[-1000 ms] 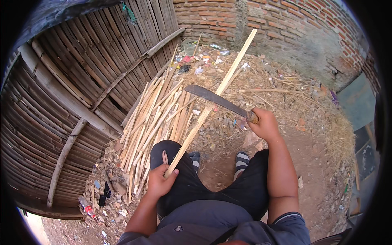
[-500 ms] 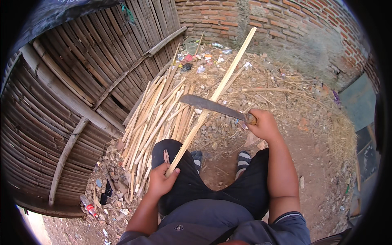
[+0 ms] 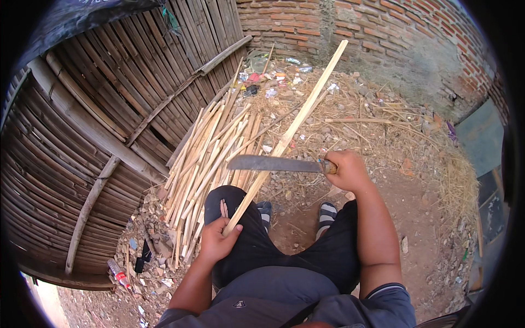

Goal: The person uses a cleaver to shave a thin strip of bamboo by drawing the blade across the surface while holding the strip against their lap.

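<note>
My left hand [image 3: 219, 240] is closed around the near end of a long pale bamboo strip [image 3: 298, 121], just beside my left knee. The strip slants up and away to the right, toward the brick wall. In my right hand [image 3: 348, 172] is the wooden handle of a machete [image 3: 276, 164]. Its dark blade points left and lies across the strip around its middle; whether it touches the strip I cannot tell. Left of the strip, a pile of split bamboo strips [image 3: 205, 158] lies on the ground, past my left knee.
A bamboo-slat wall [image 3: 115, 82] rises on the left and a brick wall [image 3: 383, 49] at the back. Litter [image 3: 268, 82] and straw [image 3: 454, 180] cover the rubble ground. A plastic bottle [image 3: 118, 275] lies at lower left. Grey panels [image 3: 481, 136] stand at the right.
The machete blade has swung lower and nearer to me along the strip, now almost level. The strip has shifted only slightly; my left hand keeps its hold by the knee.
</note>
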`<action>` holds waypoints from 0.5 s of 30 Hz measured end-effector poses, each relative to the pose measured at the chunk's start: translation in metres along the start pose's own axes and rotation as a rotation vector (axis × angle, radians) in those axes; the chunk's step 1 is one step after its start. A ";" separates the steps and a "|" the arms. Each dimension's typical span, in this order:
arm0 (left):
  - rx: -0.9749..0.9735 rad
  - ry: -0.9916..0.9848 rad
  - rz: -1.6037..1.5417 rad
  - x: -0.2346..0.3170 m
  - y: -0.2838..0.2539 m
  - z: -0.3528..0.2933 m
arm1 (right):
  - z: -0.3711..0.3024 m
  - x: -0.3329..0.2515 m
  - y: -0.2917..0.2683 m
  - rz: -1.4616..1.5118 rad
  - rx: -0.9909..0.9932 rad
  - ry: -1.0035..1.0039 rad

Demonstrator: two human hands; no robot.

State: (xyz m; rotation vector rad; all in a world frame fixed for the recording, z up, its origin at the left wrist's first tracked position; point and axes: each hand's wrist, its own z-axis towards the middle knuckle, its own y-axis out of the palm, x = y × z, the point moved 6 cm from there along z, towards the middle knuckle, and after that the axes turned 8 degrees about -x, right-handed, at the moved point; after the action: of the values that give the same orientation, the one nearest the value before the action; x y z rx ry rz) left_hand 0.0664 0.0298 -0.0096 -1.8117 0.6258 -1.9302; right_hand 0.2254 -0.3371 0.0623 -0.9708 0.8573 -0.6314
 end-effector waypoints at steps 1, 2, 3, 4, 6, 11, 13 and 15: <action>0.003 0.001 0.005 0.000 0.000 0.000 | 0.000 0.006 -0.005 0.031 0.025 0.058; 0.005 0.002 0.011 0.000 0.000 0.000 | -0.001 0.011 -0.009 0.062 0.050 0.116; -0.005 -0.010 0.008 -0.002 0.001 0.000 | -0.002 0.013 -0.011 0.065 0.060 0.128; -0.014 -0.021 0.004 -0.004 0.001 0.000 | -0.004 0.016 -0.011 0.067 0.071 0.140; -0.023 -0.026 -0.001 -0.005 0.002 0.001 | -0.006 0.014 -0.012 0.055 0.067 0.114; 0.005 0.025 0.024 0.000 0.000 0.001 | -0.003 -0.013 0.000 -0.015 -0.047 -0.102; -0.004 0.016 0.003 -0.002 0.001 0.001 | -0.002 -0.010 0.002 -0.026 -0.025 -0.096; -0.004 0.007 -0.006 -0.002 0.001 0.000 | -0.001 -0.002 0.003 -0.009 -0.008 -0.048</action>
State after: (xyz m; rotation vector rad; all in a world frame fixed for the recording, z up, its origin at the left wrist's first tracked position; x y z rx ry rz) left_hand 0.0666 0.0304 -0.0120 -1.8115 0.6276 -1.9411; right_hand 0.2235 -0.3348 0.0604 -0.9934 0.8137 -0.6105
